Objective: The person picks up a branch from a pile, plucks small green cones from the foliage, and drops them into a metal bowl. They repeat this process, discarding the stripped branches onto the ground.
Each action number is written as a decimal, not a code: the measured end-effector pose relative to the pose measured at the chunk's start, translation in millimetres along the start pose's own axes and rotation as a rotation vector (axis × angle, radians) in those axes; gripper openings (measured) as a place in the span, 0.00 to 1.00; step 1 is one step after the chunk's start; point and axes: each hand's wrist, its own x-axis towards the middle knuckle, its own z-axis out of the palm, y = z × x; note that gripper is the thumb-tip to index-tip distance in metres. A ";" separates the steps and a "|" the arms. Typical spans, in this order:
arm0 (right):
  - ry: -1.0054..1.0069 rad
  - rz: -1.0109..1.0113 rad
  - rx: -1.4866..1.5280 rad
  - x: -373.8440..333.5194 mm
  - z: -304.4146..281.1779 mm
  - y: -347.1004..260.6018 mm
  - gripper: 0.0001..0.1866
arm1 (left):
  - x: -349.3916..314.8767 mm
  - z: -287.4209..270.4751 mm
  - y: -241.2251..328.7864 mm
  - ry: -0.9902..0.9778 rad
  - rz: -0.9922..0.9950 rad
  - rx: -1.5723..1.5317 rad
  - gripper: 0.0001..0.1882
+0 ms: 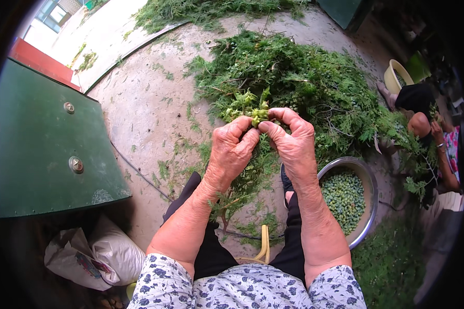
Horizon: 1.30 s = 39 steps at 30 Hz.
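A conifer sprig with clustered yellow-green cones is held up in front of me, between my two hands. My left hand is closed on it, thumb and forefinger pinched just under the cones. From the other side my right hand pinches the cone cluster between thumb and forefinger. The two thumbs almost meet there. A leafy green branch shows below and between my forearms; whether it joins the held sprig is hidden by the hands.
Beyond my hands lies a large heap of cut conifer branches. A metal basin with green cones stands at my right. Green metal doors and white sacks are at left. Another person sits at far right near a yellow tub.
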 end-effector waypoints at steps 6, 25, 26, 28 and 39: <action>-0.050 0.236 0.206 -2.7 -2.9 -9.9 0.06 | 0.5 0.3 0.1 -0.045 -0.059 -0.233 0.06; 0.352 0.398 -0.174 -55.1 -190.0 29.9 0.10 | 1.8 -17.8 11.7 0.072 -0.364 -0.788 0.06; 0.390 0.419 -0.255 -71.7 -213.6 46.8 0.09 | 1.5 -20.2 11.6 0.053 -0.349 -0.813 0.06; 0.462 0.509 -0.342 -108.4 -260.5 78.6 0.09 | 2.3 -18.6 10.8 0.062 -0.356 -0.827 0.06; 0.533 0.330 -0.723 -141.2 -269.7 79.5 0.12 | 3.9 -11.8 2.7 0.008 -0.245 -0.803 0.10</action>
